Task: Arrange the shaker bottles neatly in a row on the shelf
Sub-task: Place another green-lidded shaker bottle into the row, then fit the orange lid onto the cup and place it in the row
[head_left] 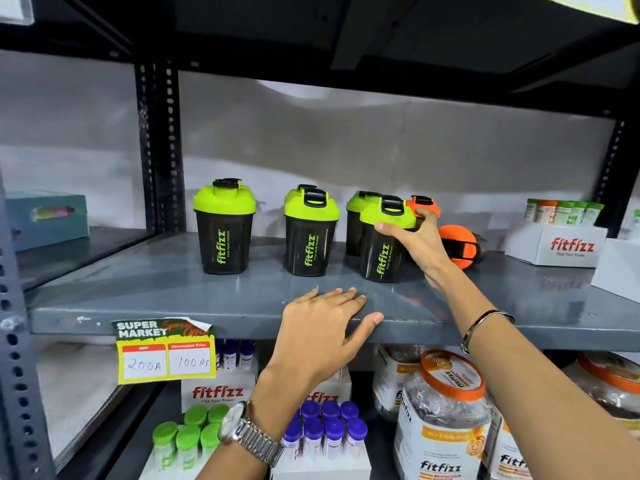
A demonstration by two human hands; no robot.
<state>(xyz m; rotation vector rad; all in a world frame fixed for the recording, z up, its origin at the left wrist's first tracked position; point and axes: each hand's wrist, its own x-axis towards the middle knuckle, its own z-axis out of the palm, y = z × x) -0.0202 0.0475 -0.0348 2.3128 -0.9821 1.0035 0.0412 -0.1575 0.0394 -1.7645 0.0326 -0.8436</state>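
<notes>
Shaker bottles: five are standing upright on the grey shelf (138, 282), and an orange-lidded bottle (459, 249) is lying on its side at the right, near the back.
Row so far: the left green-lidded bottle (224, 226) and the middle green-lidded bottle (310, 233) are standing apart along the front, each with another space beside it; a rear green-lidded bottle (354, 220) and an upright orange-lidded bottle (423, 204) are sitting behind the line, probably waiting for their turn.
Held bottle: the front green-lidded bottle (382, 240) is standing third in line, seemingly being nudged into the row.
Right hand (417, 244): reaching forward with the arm stretched, fingers curling round this bottle just under its lid, closing on it from the right side.
Left hand (327, 330): lying flat and empty on the shelf's front edge, fingers spread, likely bracing the reach.
</notes>
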